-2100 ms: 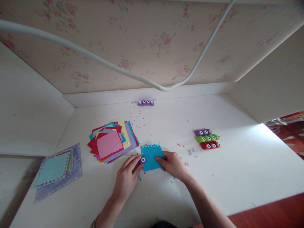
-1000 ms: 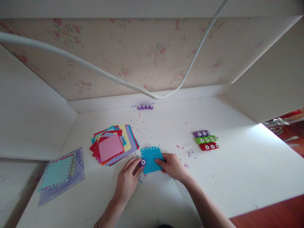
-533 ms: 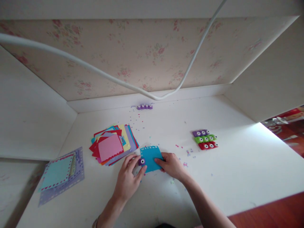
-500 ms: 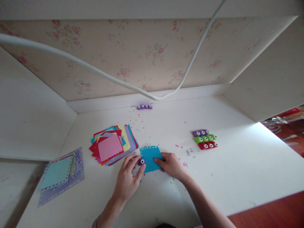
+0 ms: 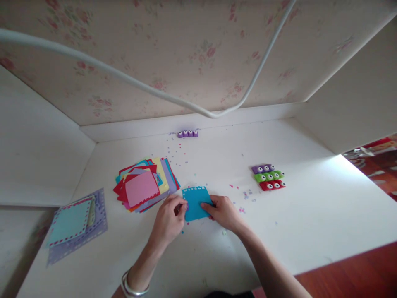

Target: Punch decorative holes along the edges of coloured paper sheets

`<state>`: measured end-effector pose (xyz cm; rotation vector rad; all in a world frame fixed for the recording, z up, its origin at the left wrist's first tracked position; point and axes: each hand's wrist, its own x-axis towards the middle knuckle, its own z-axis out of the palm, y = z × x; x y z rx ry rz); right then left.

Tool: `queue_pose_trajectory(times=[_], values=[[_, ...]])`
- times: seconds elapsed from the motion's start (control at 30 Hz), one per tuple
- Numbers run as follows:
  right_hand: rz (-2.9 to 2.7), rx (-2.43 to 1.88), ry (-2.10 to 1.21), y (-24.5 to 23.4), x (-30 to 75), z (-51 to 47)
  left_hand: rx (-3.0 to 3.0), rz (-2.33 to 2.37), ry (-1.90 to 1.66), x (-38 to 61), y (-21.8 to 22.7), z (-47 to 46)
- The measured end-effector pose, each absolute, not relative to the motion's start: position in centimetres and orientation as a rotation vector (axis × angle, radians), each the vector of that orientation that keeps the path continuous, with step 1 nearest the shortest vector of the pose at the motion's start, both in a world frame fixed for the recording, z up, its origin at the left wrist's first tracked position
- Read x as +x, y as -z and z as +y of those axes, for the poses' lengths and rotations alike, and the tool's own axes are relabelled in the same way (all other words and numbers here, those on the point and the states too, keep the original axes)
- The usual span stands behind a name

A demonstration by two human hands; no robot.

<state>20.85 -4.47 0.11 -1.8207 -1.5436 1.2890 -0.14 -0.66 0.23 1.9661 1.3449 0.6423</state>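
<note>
A blue sheet of paper (image 5: 196,203) with a row of punched shapes along its far edge is pinched at its right side by my right hand (image 5: 223,210). My left hand (image 5: 170,215) is closed at the paper's left edge around a small purple craft punch (image 5: 187,206). Fingers cover most of that punch. Left of the paper lies a loose pile of coloured paper, with a pink sheet (image 5: 142,188) on top.
Purple punches (image 5: 187,133) stand in a row near the wall. Purple, green (image 5: 269,176) and red punches sit in rows at right. Sheets with punched borders (image 5: 68,223) lie at far left. Paper bits dot the white table (image 5: 310,207). A white cable (image 5: 214,114) hangs in front.
My left fingers have closed over the purple punch, hiding its star-marked top that showed before. The right hand keeps its hold on the paper. The view has tilted slightly downward.
</note>
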Motion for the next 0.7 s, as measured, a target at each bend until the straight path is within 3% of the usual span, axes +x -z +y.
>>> queue_pose_trajectory(times=[0.2,0.47,0.7], values=[[-1.539,-1.807,-1.298,-0.4,20.8,-4.5,1.955,1.278,-0.474,0.0,-0.9,0.7],[-1.509,-1.813,-1.324,-0.3,20.9,-4.4,1.699,1.154,-0.494,-1.0,-1.2,0.2],[-1.422,-1.827,-1.417,-0.3,21.6,-4.3,1.666,1.347,-0.609,-3.1,-0.4,-0.5]])
